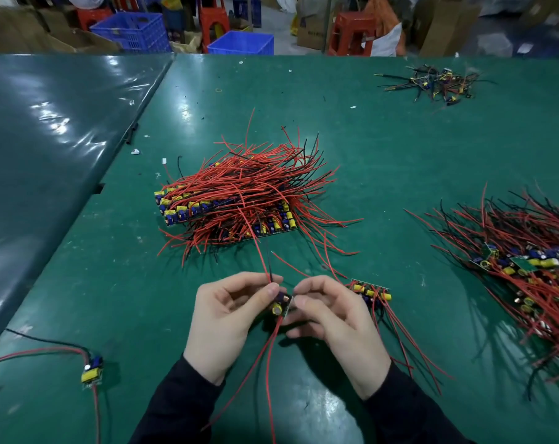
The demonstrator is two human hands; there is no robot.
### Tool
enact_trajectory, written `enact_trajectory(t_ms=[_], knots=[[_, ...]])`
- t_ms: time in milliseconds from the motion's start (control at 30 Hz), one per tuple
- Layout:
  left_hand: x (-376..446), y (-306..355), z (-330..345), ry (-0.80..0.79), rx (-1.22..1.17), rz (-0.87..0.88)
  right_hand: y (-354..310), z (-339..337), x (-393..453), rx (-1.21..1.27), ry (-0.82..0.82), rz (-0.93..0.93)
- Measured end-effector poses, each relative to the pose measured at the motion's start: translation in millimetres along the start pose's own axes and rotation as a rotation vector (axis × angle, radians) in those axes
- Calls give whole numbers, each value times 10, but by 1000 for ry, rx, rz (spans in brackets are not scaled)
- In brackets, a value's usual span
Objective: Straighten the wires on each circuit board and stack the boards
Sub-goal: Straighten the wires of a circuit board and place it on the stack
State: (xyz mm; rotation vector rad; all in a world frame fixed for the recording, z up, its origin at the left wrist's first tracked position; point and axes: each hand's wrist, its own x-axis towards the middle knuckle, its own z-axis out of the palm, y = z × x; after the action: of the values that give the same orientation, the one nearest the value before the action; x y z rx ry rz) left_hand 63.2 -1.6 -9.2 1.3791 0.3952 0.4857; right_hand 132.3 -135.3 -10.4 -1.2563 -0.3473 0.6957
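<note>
A small circuit board point(282, 306) with a yellow part and red and black wires is held between both hands above the green table point(383, 161). My left hand point(231, 318) pinches its upper red and black wires just above the board. My right hand point(331, 322) grips the board's right edge with thumb and fingers. Two red wires hang down from the board toward me. A short row of boards point(372, 291) lies just right of my right hand. A large stack of boards point(239, 200) with red wires sits beyond my hands.
A loose heap of boards point(521, 261) with tangled wires fills the right side. One single board point(91, 371) lies at the near left. A small pile of scraps point(438, 83) sits far right. Blue crates point(242, 43) and red stools point(351, 30) stand beyond the table.
</note>
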Motion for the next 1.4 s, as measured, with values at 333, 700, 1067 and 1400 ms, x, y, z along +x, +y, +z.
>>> enact_trajectory(t_ms=[333,700,1067,1400], knots=[[-21,13,25,-34,76,56,17,-11,-2,-129,-86,63],[-42,11,34,-90,36,59,35,-2,-25,-133,-110,67],[-49,-15,61,34,27,67,10,-11,-41,-262,-194,-10],[-12,26,-33,-260,-342,-290,-35,25,-74,32,-393,103]])
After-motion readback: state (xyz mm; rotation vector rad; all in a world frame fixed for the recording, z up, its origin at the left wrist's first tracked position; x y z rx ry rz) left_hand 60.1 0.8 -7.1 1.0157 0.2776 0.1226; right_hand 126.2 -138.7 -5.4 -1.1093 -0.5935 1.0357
